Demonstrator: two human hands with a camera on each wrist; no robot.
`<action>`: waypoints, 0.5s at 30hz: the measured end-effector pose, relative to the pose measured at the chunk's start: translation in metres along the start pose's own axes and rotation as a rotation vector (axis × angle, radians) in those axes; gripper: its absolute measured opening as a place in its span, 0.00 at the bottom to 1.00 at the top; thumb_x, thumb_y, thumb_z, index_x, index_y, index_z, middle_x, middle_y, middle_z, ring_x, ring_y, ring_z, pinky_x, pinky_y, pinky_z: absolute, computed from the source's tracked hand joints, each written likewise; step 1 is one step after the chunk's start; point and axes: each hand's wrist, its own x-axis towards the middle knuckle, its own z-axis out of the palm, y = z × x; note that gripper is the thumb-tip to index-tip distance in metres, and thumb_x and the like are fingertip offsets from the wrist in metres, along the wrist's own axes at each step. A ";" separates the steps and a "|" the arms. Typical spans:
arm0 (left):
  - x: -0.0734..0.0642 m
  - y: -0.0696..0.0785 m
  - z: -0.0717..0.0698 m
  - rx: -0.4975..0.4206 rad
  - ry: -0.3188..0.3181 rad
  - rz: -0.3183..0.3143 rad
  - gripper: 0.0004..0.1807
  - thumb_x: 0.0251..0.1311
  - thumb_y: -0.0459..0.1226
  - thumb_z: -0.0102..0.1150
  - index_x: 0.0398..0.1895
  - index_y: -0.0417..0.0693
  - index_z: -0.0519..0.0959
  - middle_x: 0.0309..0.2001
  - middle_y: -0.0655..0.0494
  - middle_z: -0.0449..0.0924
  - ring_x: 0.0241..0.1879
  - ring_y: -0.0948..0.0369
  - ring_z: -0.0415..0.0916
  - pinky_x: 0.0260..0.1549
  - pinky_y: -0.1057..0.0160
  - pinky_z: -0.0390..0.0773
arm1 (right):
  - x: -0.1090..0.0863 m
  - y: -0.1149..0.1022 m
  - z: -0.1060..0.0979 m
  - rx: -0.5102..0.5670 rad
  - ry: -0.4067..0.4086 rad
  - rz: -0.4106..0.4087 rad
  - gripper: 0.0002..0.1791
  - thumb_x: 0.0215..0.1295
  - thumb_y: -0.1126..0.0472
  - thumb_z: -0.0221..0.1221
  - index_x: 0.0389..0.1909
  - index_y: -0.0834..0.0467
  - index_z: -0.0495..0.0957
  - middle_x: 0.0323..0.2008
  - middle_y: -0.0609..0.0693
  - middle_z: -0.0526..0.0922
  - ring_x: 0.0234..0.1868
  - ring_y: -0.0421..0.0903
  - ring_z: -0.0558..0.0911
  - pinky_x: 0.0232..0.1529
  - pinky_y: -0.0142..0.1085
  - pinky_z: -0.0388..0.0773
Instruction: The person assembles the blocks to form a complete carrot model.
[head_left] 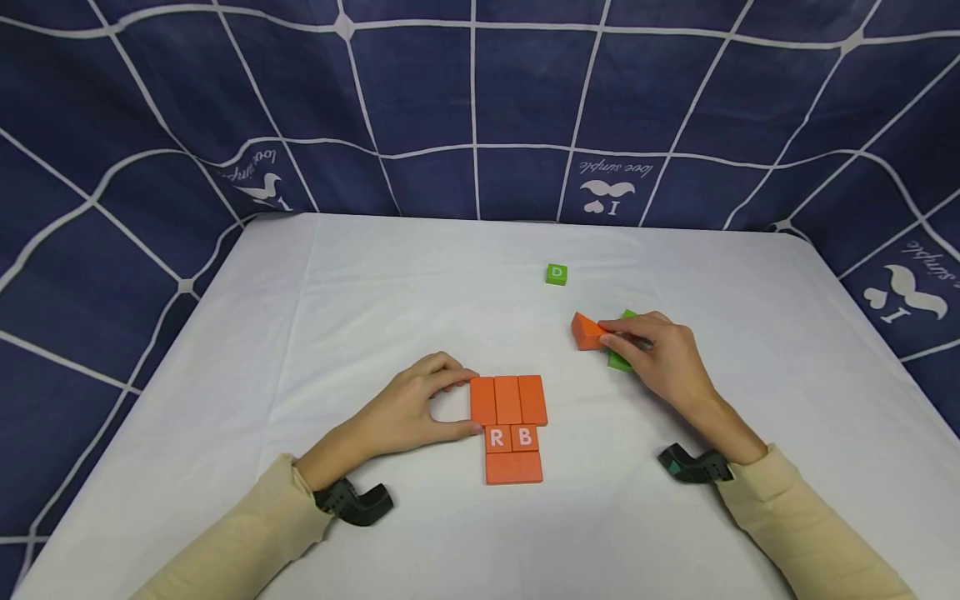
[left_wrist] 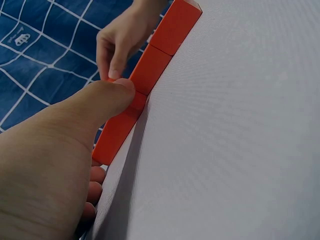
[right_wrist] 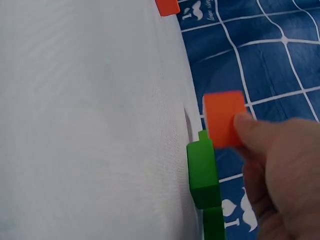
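Observation:
An orange triangular block point(head_left: 587, 332) is pinched between the thumb and fingers of my right hand point(head_left: 663, 358), held up beside some green blocks point(head_left: 619, 362). The right wrist view shows this orange block point(right_wrist: 224, 119) above the nearest green block point(right_wrist: 202, 172). My left hand point(head_left: 412, 404) has thumb and forefinger at the two ends of the leftmost orange block point(head_left: 483, 401). That block stands side by side with two more orange blocks point(head_left: 521, 400). Below them are small orange blocks lettered R point(head_left: 497, 438) and B point(head_left: 524, 437), then a wide orange block point(head_left: 513, 468).
A small green block marked D point(head_left: 557, 274) lies farther back on the white tablecloth point(head_left: 390, 283). Behind the table hangs a dark blue cloth point(head_left: 420, 92) with white lines. Black wrist devices point(head_left: 693, 464) sit on both wrists, by the beige sleeves.

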 end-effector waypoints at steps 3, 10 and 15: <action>0.001 0.000 -0.001 -0.001 -0.002 0.005 0.33 0.53 0.57 0.76 0.60 0.55 0.82 0.52 0.66 0.75 0.49 0.66 0.71 0.50 0.59 0.77 | -0.002 -0.006 -0.003 0.088 0.000 -0.069 0.15 0.55 0.68 0.76 0.44 0.54 0.91 0.36 0.47 0.91 0.38 0.38 0.81 0.34 0.25 0.72; 0.002 0.001 -0.001 0.001 0.006 0.006 0.32 0.53 0.57 0.76 0.60 0.55 0.83 0.51 0.67 0.75 0.49 0.67 0.71 0.51 0.59 0.77 | -0.009 -0.032 -0.006 0.288 -0.086 -0.256 0.20 0.47 0.76 0.76 0.42 0.56 0.92 0.37 0.46 0.91 0.41 0.39 0.82 0.45 0.24 0.76; 0.000 0.001 0.000 0.004 0.002 -0.001 0.31 0.54 0.56 0.75 0.60 0.56 0.83 0.52 0.67 0.75 0.50 0.67 0.71 0.51 0.59 0.77 | -0.020 -0.052 -0.001 0.363 -0.198 -0.338 0.20 0.49 0.73 0.76 0.44 0.54 0.91 0.39 0.44 0.90 0.43 0.40 0.83 0.47 0.25 0.76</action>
